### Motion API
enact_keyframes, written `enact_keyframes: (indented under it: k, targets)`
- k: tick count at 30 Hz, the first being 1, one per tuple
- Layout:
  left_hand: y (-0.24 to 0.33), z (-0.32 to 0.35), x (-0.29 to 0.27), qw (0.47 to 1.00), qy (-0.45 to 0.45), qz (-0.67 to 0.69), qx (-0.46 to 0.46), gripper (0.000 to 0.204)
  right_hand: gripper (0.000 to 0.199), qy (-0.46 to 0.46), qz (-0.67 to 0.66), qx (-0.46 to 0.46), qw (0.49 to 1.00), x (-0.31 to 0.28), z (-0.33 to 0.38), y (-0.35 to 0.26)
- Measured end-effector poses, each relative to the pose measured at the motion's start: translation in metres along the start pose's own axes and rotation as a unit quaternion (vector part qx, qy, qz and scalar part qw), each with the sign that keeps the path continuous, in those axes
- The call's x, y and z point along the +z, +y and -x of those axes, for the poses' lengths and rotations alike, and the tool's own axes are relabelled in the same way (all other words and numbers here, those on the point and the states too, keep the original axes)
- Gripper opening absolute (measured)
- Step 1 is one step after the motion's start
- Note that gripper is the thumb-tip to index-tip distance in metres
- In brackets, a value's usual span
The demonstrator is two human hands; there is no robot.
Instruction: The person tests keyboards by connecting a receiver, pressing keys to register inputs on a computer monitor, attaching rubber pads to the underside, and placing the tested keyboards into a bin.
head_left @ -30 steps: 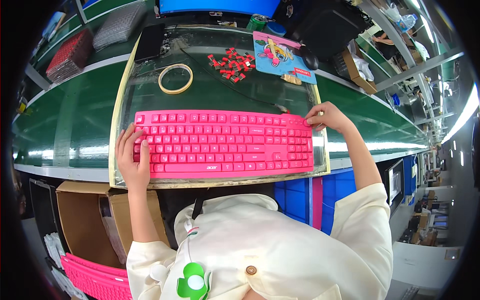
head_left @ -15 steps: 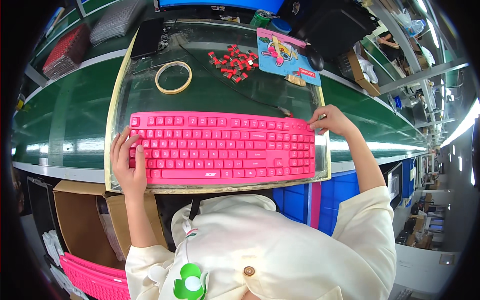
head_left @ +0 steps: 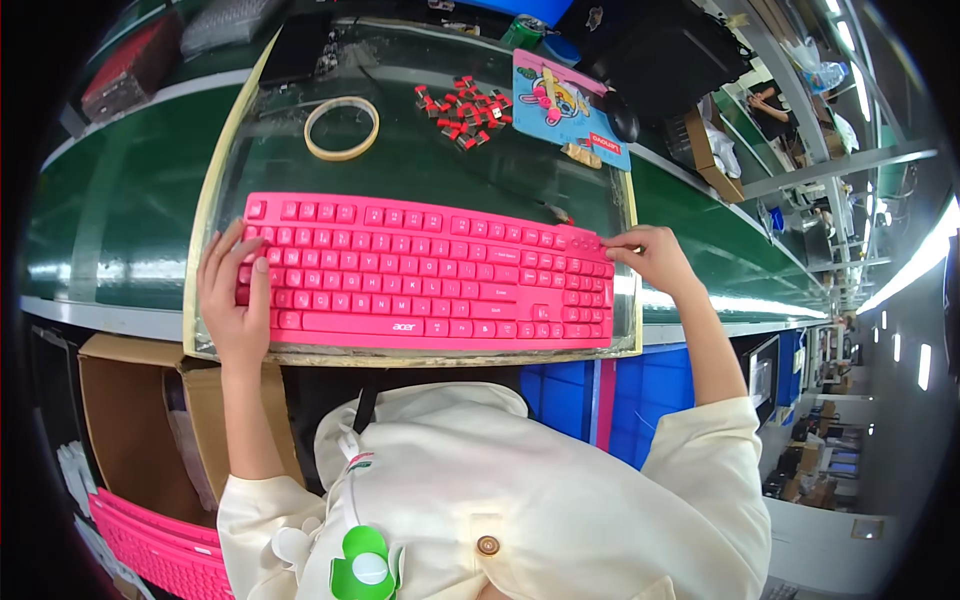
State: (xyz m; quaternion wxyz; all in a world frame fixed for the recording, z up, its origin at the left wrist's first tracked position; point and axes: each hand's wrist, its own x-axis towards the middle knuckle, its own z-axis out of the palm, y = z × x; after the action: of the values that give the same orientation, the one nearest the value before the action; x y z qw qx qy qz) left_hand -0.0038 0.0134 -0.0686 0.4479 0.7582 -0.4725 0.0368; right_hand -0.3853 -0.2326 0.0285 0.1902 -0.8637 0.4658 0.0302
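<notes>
Right grip (head_left: 650,255): we see thumb and forefinger pinching the upper right corner of the pink keyboard (head_left: 400,265), right of centre in the frame.
Left grip (head_left: 237,290): bent over the keyboard's left end, left of centre, thumb above the keys; we cannot tell whether any fingertips clasp its underside.
Two-ended hold: we judge that a grip at each end steadies the long body and leaves the middle keys uncovered.
Pink keyboard: across the centre of the frame, key side up, top edge sloping slightly down to the right; we see case and keycaps in one bright pink, pale legends, a number block at the right.
Pale-edged panel (head_left: 320,180): on the green bench (head_left: 120,220), beneath the keyboard.
Upper centre: the tape roll (head_left: 340,155) and loose red connectors (head_left: 465,120) lie beyond the keyboard, perhaps to be near without getting under it.
Upper right of centre: a blue-and-pink mat (head_left: 555,115), a dark mouse (head_left: 622,120) at its right edge.
Lower left: we find an open cardboard box (head_left: 130,420) and other pink keyboards (head_left: 160,555).
</notes>
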Motion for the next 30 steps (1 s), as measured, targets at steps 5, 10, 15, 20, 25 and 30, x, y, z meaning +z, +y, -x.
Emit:
enact_keyframes:
  k: [5,10,15,20,25,30]
  targets:
    - [0.000,0.001,-0.003,1.000,0.005,-0.010,0.010,0.018,0.014,0.112,-0.012,0.000,0.994,0.019,0.017,-0.014]
    - [-0.005,0.003,-0.002,1.000,0.001,-0.009,0.014,0.019,0.016,0.125,-0.055,0.099,0.986,0.029,0.020,-0.019]
    - [-0.017,0.004,0.000,0.999,-0.030,0.016,0.020,0.022,0.021,0.165,-0.458,0.161,0.859,0.030,0.022,0.009]
    - [-0.024,0.008,-0.014,0.998,-0.055,0.035,0.004,0.025,0.025,0.103,-0.715,0.133,0.679,0.040,0.023,0.016]
    - [-0.030,0.009,-0.007,0.997,-0.062,0.053,0.005,0.026,0.026,0.102,-0.725,0.144,0.665,0.043,0.024,0.026]
    - [-0.028,0.011,-0.012,0.998,-0.056,0.040,0.006,0.026,0.025,0.121,-0.669,0.166,0.714,0.038,0.020,0.020]
